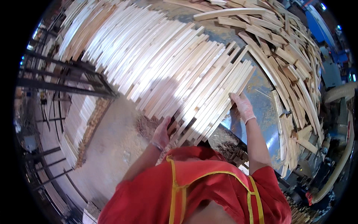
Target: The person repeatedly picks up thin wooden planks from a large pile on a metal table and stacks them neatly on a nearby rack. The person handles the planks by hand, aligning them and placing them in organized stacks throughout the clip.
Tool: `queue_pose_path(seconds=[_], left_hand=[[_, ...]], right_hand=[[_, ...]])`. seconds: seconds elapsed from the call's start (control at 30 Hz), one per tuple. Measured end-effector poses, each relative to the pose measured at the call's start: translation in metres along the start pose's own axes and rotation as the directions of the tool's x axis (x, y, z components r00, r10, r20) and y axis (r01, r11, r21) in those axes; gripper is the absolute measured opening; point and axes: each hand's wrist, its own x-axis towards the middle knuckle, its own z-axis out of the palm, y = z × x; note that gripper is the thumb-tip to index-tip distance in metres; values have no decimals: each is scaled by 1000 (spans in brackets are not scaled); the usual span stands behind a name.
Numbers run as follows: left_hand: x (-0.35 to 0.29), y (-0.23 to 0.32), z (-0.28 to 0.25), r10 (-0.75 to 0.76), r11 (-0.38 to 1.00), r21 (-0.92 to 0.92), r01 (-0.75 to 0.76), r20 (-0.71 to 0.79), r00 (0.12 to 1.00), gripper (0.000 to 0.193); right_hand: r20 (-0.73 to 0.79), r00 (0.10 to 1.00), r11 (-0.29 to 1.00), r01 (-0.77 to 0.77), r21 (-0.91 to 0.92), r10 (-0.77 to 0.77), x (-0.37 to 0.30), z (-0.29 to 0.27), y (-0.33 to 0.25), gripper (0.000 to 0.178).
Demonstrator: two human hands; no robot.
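Note:
Long, pale wooden strips (209, 89) lie side by side in a wide row on a metal surface, their near ends uneven and pointing towards me. My right hand (243, 106), in a light glove, grips the outer edge of the nearest strips at the right, thumb uppermost. Gloved as well, my left hand (162, 135) is closed at the near ends of the strips, left of that same group; some of its fingers are hidden behind the wood. Between the two hands, several strips jut out towards my body.
A heap of loose wooden offcuts (291, 74) covers the right side of the metal table (261, 80). Black metal racking (67, 87) and a stack of strips (80, 123) stand at left. Sawdust (147, 127) lies below. A pale flexible hose (341, 160) hangs at far right.

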Motion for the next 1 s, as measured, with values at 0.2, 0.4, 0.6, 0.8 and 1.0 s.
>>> queue_pose_path(seconds=[0.2,0.4,0.6,0.8,1.0], left_hand=[[-42,32,5,237,891,411,-193,-60,970,37],[-100,76,78,330,832,361,-422,291,898,34],[-76,101,50,77,180,764,-620,617,783,36],[-48,7,96,-15,-412,344,-843,923,384,58],[14,-80,167,-151,-757,-23,-654,978,140,90]], right_hand=[[-115,986,915,159,370,-124,-34,23,-61,86],[106,994,601,-106,792,35,17,128,-154,100],[-248,964,529,259,808,-93,-62,91,-166,105],[-657,751,252,623,740,73,-157,-25,-49,94],[-800,305,465,684,562,517,-282,-70,109,72]])
